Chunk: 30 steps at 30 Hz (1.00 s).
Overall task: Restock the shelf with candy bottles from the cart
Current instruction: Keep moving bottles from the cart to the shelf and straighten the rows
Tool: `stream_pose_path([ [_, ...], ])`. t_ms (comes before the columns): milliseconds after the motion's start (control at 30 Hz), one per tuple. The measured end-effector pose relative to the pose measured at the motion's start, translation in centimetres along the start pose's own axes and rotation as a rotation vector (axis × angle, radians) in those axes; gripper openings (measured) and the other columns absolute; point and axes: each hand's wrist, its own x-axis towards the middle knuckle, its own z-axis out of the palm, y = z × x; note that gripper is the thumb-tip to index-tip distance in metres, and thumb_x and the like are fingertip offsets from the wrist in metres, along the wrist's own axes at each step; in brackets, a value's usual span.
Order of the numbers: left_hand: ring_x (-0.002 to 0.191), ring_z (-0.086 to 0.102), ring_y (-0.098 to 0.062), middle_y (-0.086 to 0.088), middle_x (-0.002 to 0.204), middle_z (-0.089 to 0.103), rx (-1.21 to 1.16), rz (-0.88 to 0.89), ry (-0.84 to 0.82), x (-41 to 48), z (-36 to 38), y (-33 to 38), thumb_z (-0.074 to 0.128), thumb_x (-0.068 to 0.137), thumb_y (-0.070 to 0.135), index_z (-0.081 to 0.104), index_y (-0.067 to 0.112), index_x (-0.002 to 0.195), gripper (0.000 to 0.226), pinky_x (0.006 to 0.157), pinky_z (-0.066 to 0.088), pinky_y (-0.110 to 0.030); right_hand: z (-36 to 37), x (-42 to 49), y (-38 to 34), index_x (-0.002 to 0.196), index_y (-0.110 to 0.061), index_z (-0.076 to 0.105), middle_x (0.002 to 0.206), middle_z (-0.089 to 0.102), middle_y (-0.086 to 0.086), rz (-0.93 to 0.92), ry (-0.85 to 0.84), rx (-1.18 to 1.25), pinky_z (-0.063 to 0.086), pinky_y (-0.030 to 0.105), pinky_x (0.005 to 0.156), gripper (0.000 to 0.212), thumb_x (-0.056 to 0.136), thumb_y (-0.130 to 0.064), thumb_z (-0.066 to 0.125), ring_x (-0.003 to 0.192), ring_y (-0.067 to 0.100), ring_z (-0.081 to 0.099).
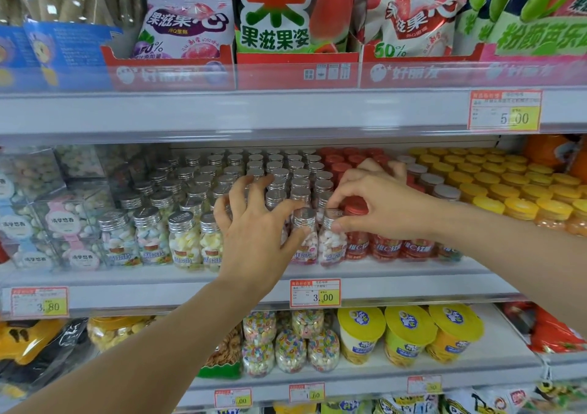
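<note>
Rows of small clear candy bottles with silver caps fill the middle shelf. My left hand reaches over the front row, its fingers spread on the caps and its thumb against a pink-candy bottle. Beside it stands another pink-candy bottle, and my right hand pinches it near the cap with thumb and forefinger. The cart is out of view.
Red-capped bottles stand right of the silver ones, then yellow-capped jars. Clear candy boxes sit at the left. Snack bags fill the upper shelf. The lower shelf holds tubs and candy jars.
</note>
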Motion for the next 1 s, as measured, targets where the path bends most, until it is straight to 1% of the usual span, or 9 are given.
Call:
stream_pose_path([
  [133,0.136,0.021,-0.035,-0.012,0.14,0.044,0.014,0.006,0.011,0.0,0.1,0.1,0.066,0.084,0.046,0.066,0.036,0.11,0.028,0.104,0.006,-0.047,0.2,0.2,-0.1,0.094,-0.031,0.068,0.111,0.052,-0.012,0.028,0.046,-0.078,0.011,0.04,0.1,0.039,0.074,-0.064,0.065,0.115,0.01,0.03],
  [333,0.135,0.018,-0.03,-0.01,0.14,0.046,0.007,0.01,0.001,0.2,0.1,-0.1,0.066,0.084,0.047,0.067,0.038,0.111,0.028,0.103,0.006,-0.047,0.4,0.4,-0.2,0.096,-0.032,0.07,0.114,0.052,-0.011,0.035,0.066,-0.089,0.012,0.037,0.094,0.041,0.073,-0.066,0.063,0.115,0.011,0.03],
  [433,0.136,0.019,-0.032,-0.009,0.142,0.045,0.013,0.021,-0.026,0.2,-0.1,-0.1,0.065,0.084,0.047,0.068,0.037,0.112,0.03,0.104,0.005,-0.048,0.3,0.4,0.0,0.096,-0.033,0.07,0.114,0.053,-0.013,0.011,0.06,-0.081,0.01,0.034,0.089,0.04,0.074,-0.065,0.064,0.114,0.01,0.03],
  [533,0.136,0.021,-0.035,-0.007,0.142,0.044,0.012,0.024,-0.04,0.2,-0.2,-0.1,0.064,0.085,0.048,0.067,0.037,0.111,0.029,0.104,0.007,-0.05,0.2,0.4,0.1,0.097,-0.033,0.07,0.113,0.053,-0.012,0.003,0.042,-0.08,0.01,0.035,0.09,0.041,0.074,-0.067,0.063,0.114,0.009,0.03],
  [600,0.135,0.022,-0.032,-0.006,0.14,0.046,0.023,0.033,-0.043,0.2,-0.2,-0.1,0.058,0.086,0.053,0.065,0.036,0.113,0.032,0.103,0.009,-0.048,0.0,0.5,0.1,0.098,-0.034,0.069,0.111,0.053,-0.012,-0.008,0.045,-0.079,0.012,0.035,0.09,0.044,0.074,-0.069,0.06,0.113,0.01,0.031],
  [700,0.136,0.028,-0.027,-0.001,0.137,0.05,0.054,0.058,-0.04,0.1,-0.4,-0.4,0.034,0.09,0.061,0.058,0.029,0.123,0.052,0.105,0.01,-0.043,-0.1,0.6,0.1,0.107,-0.034,0.066,0.11,0.057,-0.013,-0.006,0.136,-0.039,0.021,0.038,0.098,0.042,0.081,-0.065,0.052,0.113,0.011,0.04],
  [800,0.142,0.025,-0.019,0.007,0.142,0.046,0.022,0.059,-0.024,0.1,-0.9,-0.8,0.023,0.094,0.055,0.053,0.026,0.13,0.054,0.112,0.006,-0.04,0.0,1.4,0.3,0.11,-0.032,0.068,0.105,0.066,-0.016,-0.004,0.239,0.08,0.036,0.046,0.102,0.032,0.087,-0.05,0.057,0.105,0.01,0.056],
  [867,0.144,0.023,-0.017,0.008,0.144,0.046,0.023,0.067,-0.005,0.0,-1.1,-1.2,0.022,0.097,0.049,0.052,0.024,0.132,0.053,0.114,0.004,-0.039,0.2,2.3,0.1,0.112,-0.029,0.07,0.107,0.07,-0.012,-0.006,0.231,0.152,0.042,0.042,0.1,0.029,0.088,-0.044,0.064,0.103,0.01,0.061],
  [1000,0.145,0.023,-0.019,0.004,0.147,0.044,0.07,0.074,-0.019,-0.5,-1.0,-1.7,0.019,0.099,0.044,0.052,0.019,0.136,0.055,0.117,0.005,-0.044,0.7,4.4,-1.0,0.117,-0.032,0.069,0.123,0.066,-0.006,-0.022,0.158,0.086,0.034,0.041,0.107,0.033,0.087,-0.045,0.066,0.12,0.018,0.054],
])
